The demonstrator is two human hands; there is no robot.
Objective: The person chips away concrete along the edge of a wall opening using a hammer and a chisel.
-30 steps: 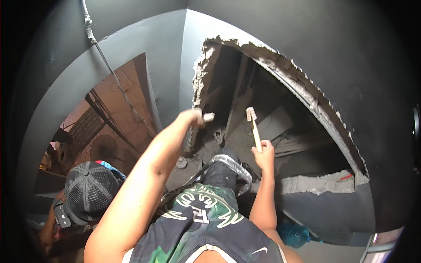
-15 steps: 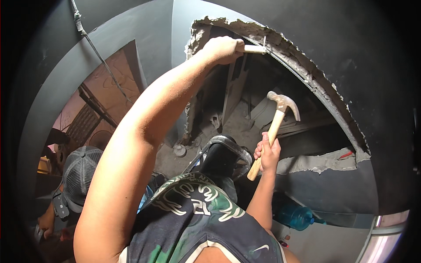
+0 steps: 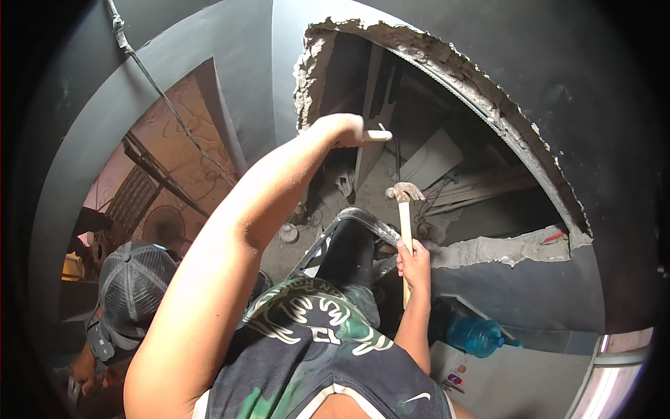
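Observation:
My left hand point(image 3: 342, 130) is closed around a short pale stick point(image 3: 378, 135) with a thin spike beside its end. It is held in front of the rough-edged opening in the dark wall, apart from the upper edge. My fingers are partly hidden behind the back of the hand. Lower and to the right, my right hand point(image 3: 415, 265) grips a claw hammer point(image 3: 405, 223) by its light wooden handle. The hammer's worn metal head points up and touches nothing. A thin toothed strip point(image 3: 460, 98) runs along the broken upper edge of the opening.
A person in a mesh cap point(image 3: 136, 279) is close by at my lower left. A smeared curved frame point(image 3: 373, 222) stands by my leg. A red-handled tool point(image 3: 555, 237) lies on the ledge. A blue water bottle point(image 3: 474, 336) is at lower right; a cable point(image 3: 164, 94) hangs at left.
My left hand has come down from the opening's upper edge with the stick. My right hand has lowered the hammer, which now stands more upright.

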